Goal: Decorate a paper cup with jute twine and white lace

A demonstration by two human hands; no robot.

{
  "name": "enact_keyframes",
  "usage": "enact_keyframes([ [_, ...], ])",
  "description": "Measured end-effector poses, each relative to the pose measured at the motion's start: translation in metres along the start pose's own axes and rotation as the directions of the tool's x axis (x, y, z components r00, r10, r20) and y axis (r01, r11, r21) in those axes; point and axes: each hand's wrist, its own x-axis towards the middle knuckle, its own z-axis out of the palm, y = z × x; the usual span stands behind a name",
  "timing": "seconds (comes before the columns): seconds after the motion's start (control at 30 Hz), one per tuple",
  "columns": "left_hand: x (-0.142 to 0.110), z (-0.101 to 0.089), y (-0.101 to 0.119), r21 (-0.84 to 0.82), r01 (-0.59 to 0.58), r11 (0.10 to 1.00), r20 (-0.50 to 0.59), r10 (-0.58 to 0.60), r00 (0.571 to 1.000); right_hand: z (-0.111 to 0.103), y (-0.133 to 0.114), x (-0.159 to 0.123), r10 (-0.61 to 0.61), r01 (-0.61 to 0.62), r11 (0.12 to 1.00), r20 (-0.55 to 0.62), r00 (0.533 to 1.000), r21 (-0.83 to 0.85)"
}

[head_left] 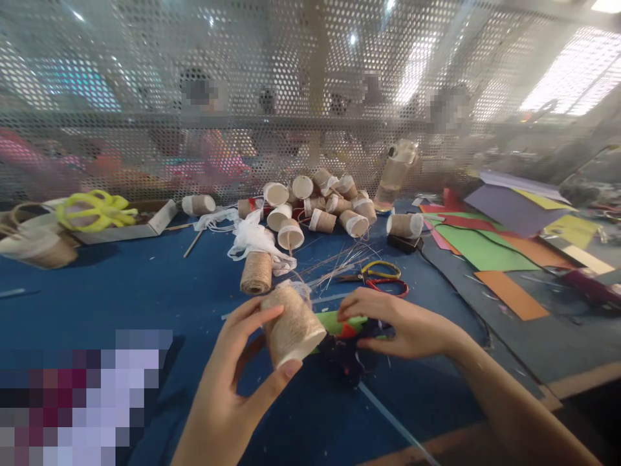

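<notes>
My left hand (252, 362) is closed around a paper cup wrapped in jute twine (294, 327), which is tilted on its side above the table. To its right, my right hand (392, 320) reaches over a small heap of dark and green scraps (342, 353) with a bit of red among them. Its fingers are curved and apart from the thumb, their tips at the scraps. Just beyond that hand lie scissors (388, 278) with yellow and red handles. A twine spool (256, 272) stands past the cup, beside crumpled white material (255, 236).
Several twine-wrapped cups (320, 220) are piled at the back, near a bottle (395, 175). Coloured paper sheets (504, 243) and a dark cable (453, 275) lie on the right. A yellow ribbon bow (97, 210) rests at the left. A perforated screen (301, 77) closes off the back.
</notes>
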Motion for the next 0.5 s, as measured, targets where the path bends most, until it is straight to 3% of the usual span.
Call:
enact_keyframes([
  [0.1,0.000,-0.004,-0.003,0.186,-0.143,0.972,0.157,0.114,0.981,0.007,-0.005,0.004,-0.087,0.090,0.996,-0.201,0.976,0.006],
  [0.2,0.002,-0.006,-0.004,0.321,-0.270,0.908,0.296,0.175,0.939,0.019,-0.008,0.010,-0.165,0.174,0.985,-0.252,0.953,0.012],
  [0.4,0.000,-0.003,-0.008,0.365,-0.248,0.897,0.214,0.178,0.960,0.034,-0.004,0.015,-0.123,0.163,0.983,-0.351,0.928,0.085],
  [0.5,0.002,-0.004,-0.009,0.391,-0.289,0.874,0.220,0.216,0.951,0.033,-0.002,0.013,-0.120,0.193,0.966,-0.359,0.926,0.175],
])
